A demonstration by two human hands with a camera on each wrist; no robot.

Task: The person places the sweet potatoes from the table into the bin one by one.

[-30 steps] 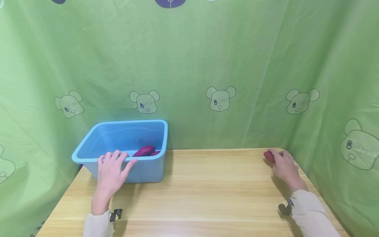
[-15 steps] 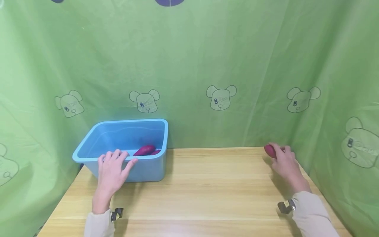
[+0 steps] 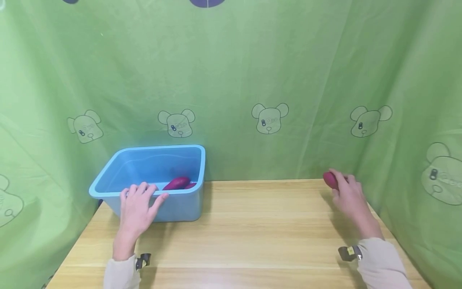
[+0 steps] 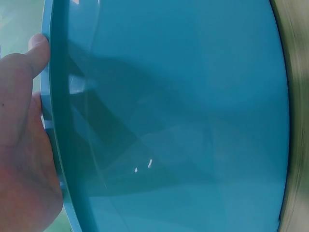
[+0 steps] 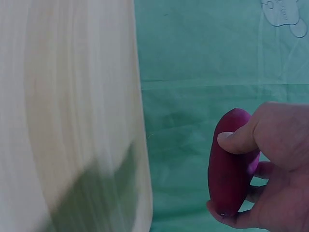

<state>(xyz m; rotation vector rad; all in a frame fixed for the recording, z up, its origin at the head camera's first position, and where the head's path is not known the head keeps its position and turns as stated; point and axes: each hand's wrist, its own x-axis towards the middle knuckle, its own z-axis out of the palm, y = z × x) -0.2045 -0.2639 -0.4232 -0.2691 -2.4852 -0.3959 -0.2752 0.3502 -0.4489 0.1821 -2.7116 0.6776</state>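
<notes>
In the head view, a blue plastic bin (image 3: 180, 206) stands at the left of the table. My left hand (image 3: 135, 212) holds its near rim, with the fingers bent over the edge. The left wrist view shows the thumb (image 4: 39, 50) on the rim and the bin's outer wall (image 4: 193, 116). Far to the right, my right hand (image 3: 350, 198) grips a purple-red sweet potato (image 3: 330, 180) above the table's back right corner. In the right wrist view the thumb lies across the sweet potato (image 5: 227, 181), and fingers curl under its lower end.
Inside the bin lie a sweet potato (image 3: 177, 183) and part of another (image 3: 190, 186); the near wall hides some of the bin's floor. A wooden table (image 3: 252, 237) spans the space between the hands. Green curtain (image 3: 231, 80) with bear-head prints hangs behind and at both sides.
My right hand has lifted the sweet potato slightly up from the tabletop at the back right corner. The left hand and the bin have stayed in place.
</notes>
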